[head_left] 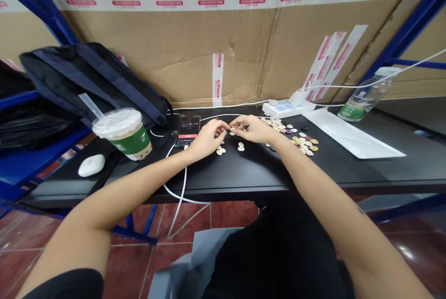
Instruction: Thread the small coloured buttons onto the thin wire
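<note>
Both hands meet over the black table, fingertips nearly touching. My left hand (pixel 211 137) is beside the phone (pixel 187 129), its thumb and fingers curled close together. My right hand (pixel 251 128) is bent in a pinch just to the right; whatever lies between the fingertips is too small to name. Small cream oval pieces (pixel 240 146) lie below the hands, and others (pixel 220 151) sit near my left wrist. Behind and right of my right hand spreads a pile of pale pieces (pixel 277 125). Yellow, brown and cream pieces (pixel 305 143) lie beyond my right forearm.
On the left stand a lidded drink cup (pixel 134 142), a white case (pixel 91 165) and a dark backpack (pixel 104 81). A power strip (pixel 287 108), a white packet (pixel 351 134) and a bottle (pixel 369 94) are at the right. White cables cross the table (pixel 244 176).
</note>
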{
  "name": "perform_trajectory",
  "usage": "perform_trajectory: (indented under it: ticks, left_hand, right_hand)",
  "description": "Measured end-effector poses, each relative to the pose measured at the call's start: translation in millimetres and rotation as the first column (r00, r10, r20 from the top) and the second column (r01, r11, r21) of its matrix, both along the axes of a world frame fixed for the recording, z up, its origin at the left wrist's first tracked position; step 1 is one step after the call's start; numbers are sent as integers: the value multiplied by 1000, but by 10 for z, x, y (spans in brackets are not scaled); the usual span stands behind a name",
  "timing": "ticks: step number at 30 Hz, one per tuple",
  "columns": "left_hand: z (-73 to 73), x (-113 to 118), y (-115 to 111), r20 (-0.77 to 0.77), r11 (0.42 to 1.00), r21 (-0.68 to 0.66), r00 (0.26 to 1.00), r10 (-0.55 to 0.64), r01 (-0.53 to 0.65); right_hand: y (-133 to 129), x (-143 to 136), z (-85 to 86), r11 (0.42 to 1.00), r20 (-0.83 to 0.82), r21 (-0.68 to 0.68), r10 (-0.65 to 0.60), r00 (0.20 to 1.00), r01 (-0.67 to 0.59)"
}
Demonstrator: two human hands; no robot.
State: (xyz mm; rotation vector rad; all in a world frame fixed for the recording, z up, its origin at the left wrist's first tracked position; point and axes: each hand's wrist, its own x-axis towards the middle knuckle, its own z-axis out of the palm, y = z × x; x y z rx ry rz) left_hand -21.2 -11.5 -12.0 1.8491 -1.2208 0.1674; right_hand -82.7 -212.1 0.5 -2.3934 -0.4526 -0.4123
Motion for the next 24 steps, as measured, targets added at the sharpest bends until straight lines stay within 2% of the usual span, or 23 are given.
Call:
perform_trajectory:
  ticks: [4,12,24]
  left_hand:
    - [-20,18,-8,-5,999,-32,1000,3,-3]
    - [-36,33,-6,-12,999,-40,1000,5,-5]
    - [-9,10,-18,-34,997,-65,998,-52,50]
  right_hand:
    - [0,20,-11,999,-1,47,21,1000,-21]
    - [32,-3,-1,953,-173,302,88,981,-33]
    - [63,-27,30,927,-219,369,151,964,-61]
